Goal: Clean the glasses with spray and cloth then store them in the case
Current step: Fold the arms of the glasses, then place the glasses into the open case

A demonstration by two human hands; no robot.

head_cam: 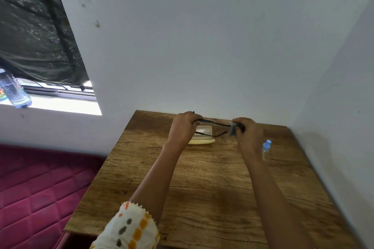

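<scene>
I hold dark-framed glasses [214, 123] above the far part of the wooden table [202, 178]. My left hand [183, 127] grips the left end of the frame. My right hand [245, 133] pinches a small blue-grey cloth [232, 130] around the right end of the glasses. Below and behind the glasses an open cream case [203, 136] lies on the table, partly hidden by my left hand. A small clear spray bottle with a blue cap [266, 148] stands upright just right of my right wrist.
White walls close the table's far and right sides. A red quilted mattress [40, 188] lies low on the left. A plastic water bottle [14, 91] stands on the window sill at far left, under a dark curtain.
</scene>
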